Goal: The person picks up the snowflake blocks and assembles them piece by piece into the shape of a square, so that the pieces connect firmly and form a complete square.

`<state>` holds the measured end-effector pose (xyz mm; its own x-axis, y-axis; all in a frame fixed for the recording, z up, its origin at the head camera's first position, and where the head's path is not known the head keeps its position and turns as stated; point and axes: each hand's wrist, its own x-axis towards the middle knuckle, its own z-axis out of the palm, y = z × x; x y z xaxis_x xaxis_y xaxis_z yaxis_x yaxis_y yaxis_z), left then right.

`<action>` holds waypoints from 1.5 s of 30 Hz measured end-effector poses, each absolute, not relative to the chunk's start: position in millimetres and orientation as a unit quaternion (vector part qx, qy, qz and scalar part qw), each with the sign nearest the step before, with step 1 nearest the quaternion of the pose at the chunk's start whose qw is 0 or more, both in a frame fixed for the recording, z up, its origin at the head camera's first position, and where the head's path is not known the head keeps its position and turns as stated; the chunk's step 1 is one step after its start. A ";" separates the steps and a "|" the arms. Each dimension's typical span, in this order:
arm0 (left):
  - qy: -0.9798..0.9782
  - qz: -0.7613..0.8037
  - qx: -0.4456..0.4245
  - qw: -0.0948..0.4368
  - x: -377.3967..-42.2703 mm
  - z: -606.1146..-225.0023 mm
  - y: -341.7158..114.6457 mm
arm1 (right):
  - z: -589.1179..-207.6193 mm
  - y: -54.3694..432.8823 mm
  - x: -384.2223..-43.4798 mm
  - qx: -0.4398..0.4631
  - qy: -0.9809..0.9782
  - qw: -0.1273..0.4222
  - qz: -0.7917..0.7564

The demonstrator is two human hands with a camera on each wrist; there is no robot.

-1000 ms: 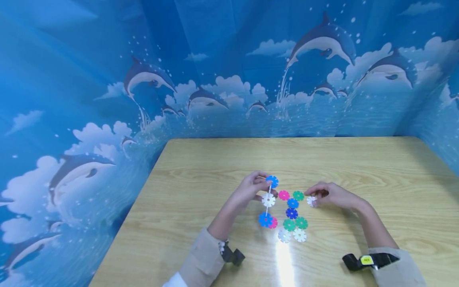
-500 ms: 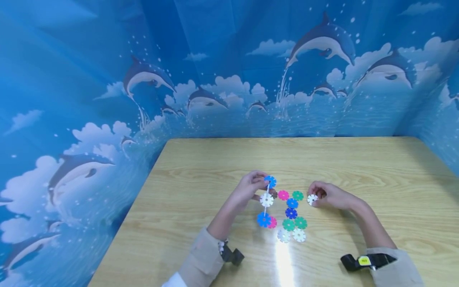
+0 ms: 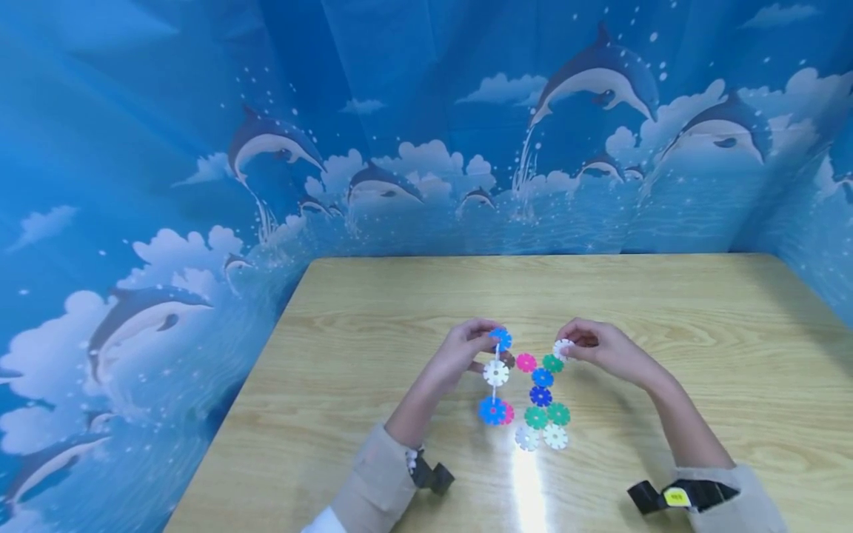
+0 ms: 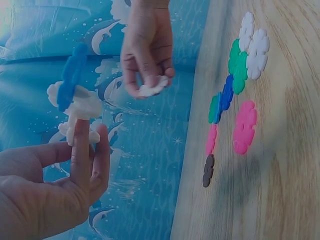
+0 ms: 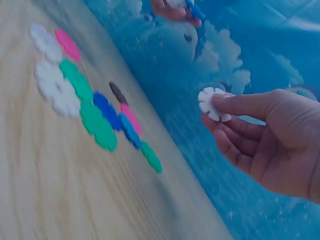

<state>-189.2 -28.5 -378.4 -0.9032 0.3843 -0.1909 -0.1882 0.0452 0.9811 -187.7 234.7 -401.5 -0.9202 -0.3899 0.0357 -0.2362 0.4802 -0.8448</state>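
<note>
My left hand (image 3: 460, 357) grips a joined chain of notched snowflake discs (image 3: 496, 373), held above the table. The chain has blue discs at both ends, a white disc between, and white discs seen edge-on linking them. My right hand (image 3: 609, 354) pinches a single white snowflake disc (image 5: 209, 104) between thumb and fingers, apart from the chain. In the left wrist view, the fingers reach around the white part of the chain (image 4: 82, 106). Below the hands lie loose discs, among them a green disc (image 3: 553, 363), a dark blue disc (image 3: 540, 397) and a white disc (image 3: 555, 437).
A brown disc (image 4: 208, 171) and two pink discs, one of them (image 4: 245, 127) nearer the left wrist camera, also lie on the wooden table (image 3: 400, 296). A dolphin-print backdrop (image 3: 426, 148) stands behind and to the left. Black straps (image 3: 700, 494) circle both sleeves.
My right hand has lifted and shifted left with the white disc, now over the green disc. The left hand and its chain have barely moved.
</note>
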 end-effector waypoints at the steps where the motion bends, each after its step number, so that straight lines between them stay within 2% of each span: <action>1: 0.689 0.690 0.072 0.210 -189.2 -378.7 -28.4 | -398.3 230.0 -185.9 -0.184 0.851 0.074 -0.486; 7: 0.673 0.703 0.078 0.213 -187.7 -379.0 -26.7 | -383.6 200.9 -174.1 -0.180 0.821 0.016 -0.541; 14: 0.667 0.710 0.082 0.210 -186.3 -378.8 -24.1 | -384.1 178.2 -165.6 -0.196 0.801 -0.054 -0.564; 24: 0.663 0.720 0.069 0.196 -186.0 -377.4 -22.2 | -387.0 159.5 -158.3 -0.191 0.829 -0.162 -0.501; 32: 0.657 0.726 0.075 0.190 -186.0 -373.8 -25.2 | -378.0 150.2 -152.3 -0.301 0.778 -0.282 -0.473; 45: 0.669 0.719 0.067 0.177 -182.3 -368.7 -23.6 | -403.9 152.1 -161.5 -0.322 0.728 -0.336 -0.503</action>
<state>-182.3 -23.6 -368.7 -0.9286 0.3438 -0.1394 -0.1639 -0.0432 0.9855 -161.5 152.1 -403.9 -0.5676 -0.1307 0.8128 -0.8066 0.2863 -0.5172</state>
